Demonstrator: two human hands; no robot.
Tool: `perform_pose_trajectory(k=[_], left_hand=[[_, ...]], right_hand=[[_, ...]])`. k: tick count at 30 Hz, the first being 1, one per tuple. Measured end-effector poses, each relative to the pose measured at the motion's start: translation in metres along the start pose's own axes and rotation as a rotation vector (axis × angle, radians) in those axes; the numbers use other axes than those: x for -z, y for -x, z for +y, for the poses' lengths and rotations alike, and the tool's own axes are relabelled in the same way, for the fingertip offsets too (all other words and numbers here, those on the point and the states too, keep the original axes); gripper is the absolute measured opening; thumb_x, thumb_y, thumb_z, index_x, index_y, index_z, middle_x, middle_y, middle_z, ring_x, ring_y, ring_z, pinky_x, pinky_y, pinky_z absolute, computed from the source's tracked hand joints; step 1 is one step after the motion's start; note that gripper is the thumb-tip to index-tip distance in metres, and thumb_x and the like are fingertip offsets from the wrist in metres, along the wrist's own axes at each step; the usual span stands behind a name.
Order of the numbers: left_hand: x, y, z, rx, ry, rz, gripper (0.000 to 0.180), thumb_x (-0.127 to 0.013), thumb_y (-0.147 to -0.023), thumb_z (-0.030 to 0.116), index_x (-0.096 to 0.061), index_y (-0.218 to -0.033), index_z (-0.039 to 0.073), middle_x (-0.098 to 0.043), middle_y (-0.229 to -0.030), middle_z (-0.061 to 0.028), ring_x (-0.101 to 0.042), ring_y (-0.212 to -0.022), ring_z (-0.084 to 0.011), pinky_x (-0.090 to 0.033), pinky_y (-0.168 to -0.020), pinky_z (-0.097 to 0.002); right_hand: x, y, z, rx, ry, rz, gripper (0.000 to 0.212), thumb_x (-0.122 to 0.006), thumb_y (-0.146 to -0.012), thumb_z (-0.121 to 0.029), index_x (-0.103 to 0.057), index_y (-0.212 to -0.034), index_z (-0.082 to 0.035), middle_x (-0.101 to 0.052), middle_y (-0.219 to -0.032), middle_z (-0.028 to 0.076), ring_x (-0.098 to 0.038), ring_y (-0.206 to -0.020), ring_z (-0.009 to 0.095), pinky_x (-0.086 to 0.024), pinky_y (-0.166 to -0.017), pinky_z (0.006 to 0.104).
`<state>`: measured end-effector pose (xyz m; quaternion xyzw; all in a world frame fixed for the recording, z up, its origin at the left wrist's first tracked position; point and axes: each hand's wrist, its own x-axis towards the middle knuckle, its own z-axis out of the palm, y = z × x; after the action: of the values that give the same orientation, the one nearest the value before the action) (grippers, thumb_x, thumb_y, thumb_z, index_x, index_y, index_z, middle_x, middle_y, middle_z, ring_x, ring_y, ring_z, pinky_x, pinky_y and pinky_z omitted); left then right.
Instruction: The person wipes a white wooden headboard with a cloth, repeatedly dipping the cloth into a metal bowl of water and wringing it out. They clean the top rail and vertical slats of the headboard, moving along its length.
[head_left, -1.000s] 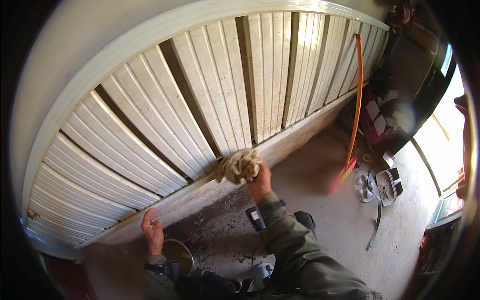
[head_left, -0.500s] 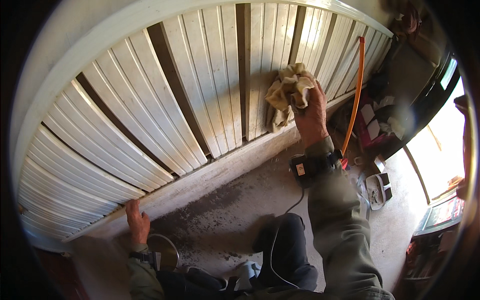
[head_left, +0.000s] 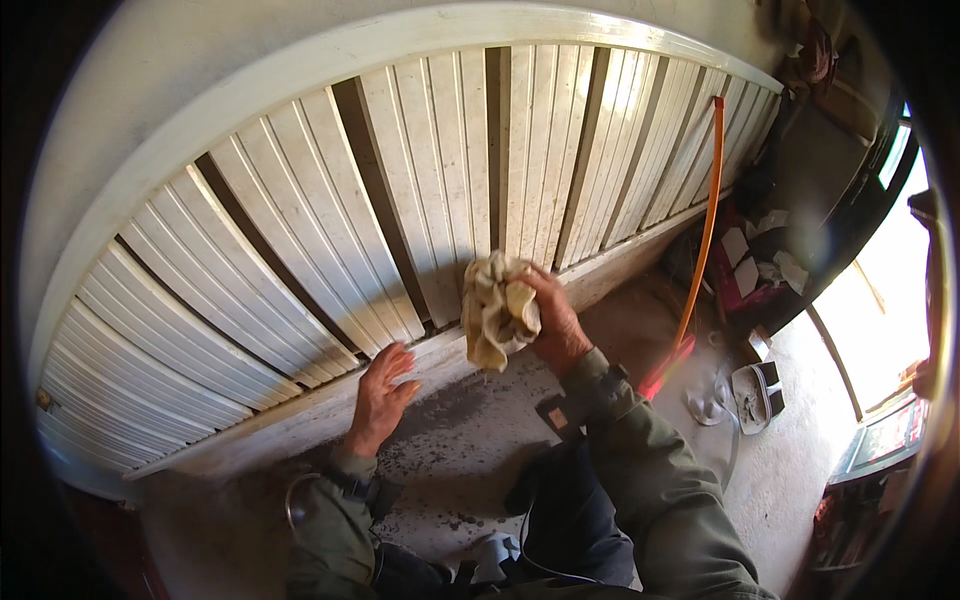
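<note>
A crumpled beige cloth (head_left: 492, 310) is gripped in my right hand (head_left: 556, 325), in front of the lower part of a white slatted panel (head_left: 300, 210). The panel's broad, grooved slats stand side by side with dark gaps between them. My left hand (head_left: 380, 400) is raised just off the panel's bottom rail, its fingers apart and holding nothing. The cloth hangs a short way to the right of that hand. Whether the cloth touches the slats I cannot tell.
A broom or brush with an orange handle (head_left: 706, 230) and red head (head_left: 668, 370) leans against the panel at the right. Farther right, a small dark-edged container (head_left: 757, 395) stands on the concrete floor (head_left: 800, 370). Dark dirt (head_left: 440, 440) lies scattered below the panel.
My right hand has brought the cloth down and left, away from the upper slats. My left hand has left the bottom rail and moved right and up, toward the cloth.
</note>
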<state>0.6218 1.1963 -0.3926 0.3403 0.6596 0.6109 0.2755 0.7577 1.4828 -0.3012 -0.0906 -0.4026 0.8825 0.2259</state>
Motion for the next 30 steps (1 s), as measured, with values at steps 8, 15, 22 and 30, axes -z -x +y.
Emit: perform_pose_trajectory(k=[8, 15, 22, 30], left_hand=[[-0.045, -0.055, 0.013, 0.083, 0.396, -0.242, 0.073, -0.077, -0.097, 0.005, -0.041, -0.161, 0.01, -0.053, -0.155, -0.0062, -0.051, -0.142, -0.0209, -0.05, -0.114, -0.0351], [-0.02, -0.029, 0.035, 0.073, 0.156, 0.045, 0.024, -0.062, -0.1, 0.003, -0.068, -0.122, -0.003, -0.074, -0.108, -0.0074, -0.07, -0.095, -0.0152, -0.059, -0.082, -0.0316], [-0.031, -0.033, 0.071, -0.05, 0.286, 0.177, 0.022, -0.057, -0.106, 0.011, -0.067, -0.123, 0.0, -0.072, -0.112, -0.0065, -0.071, -0.098, -0.0157, -0.061, -0.085, -0.0332], [-0.029, -0.041, 0.089, -0.104, 0.432, 0.329, 0.023, -0.056, -0.106, 0.013, -0.068, -0.123, 0.003, -0.075, -0.109, -0.0057, -0.076, -0.091, -0.0177, -0.066, -0.073, -0.0366]], right_hand=[[-0.004, 0.041, 0.04, -0.31, 0.047, -0.271, 0.045, -0.07, -0.093, -0.02, -0.061, -0.129, 0.006, -0.069, -0.12, 0.015, -0.068, -0.11, 0.023, -0.056, -0.099, 0.0359], [0.01, 0.051, 0.054, -0.31, 0.114, -0.263, 0.056, -0.067, -0.09, -0.011, -0.052, -0.142, 0.0, -0.065, -0.127, 0.014, -0.066, -0.116, 0.023, -0.055, -0.103, 0.0355], [0.014, 0.058, 0.112, -0.16, 0.066, -0.099, 0.068, -0.067, -0.087, -0.004, -0.044, -0.15, -0.001, -0.062, -0.135, 0.013, -0.063, -0.122, 0.024, -0.052, -0.104, 0.0344], [0.024, 0.054, 0.147, -0.223, 0.32, -0.08, 0.085, -0.075, -0.083, -0.005, -0.037, -0.159, -0.002, -0.058, -0.143, 0.017, -0.057, -0.131, 0.028, -0.048, -0.109, 0.0399]])
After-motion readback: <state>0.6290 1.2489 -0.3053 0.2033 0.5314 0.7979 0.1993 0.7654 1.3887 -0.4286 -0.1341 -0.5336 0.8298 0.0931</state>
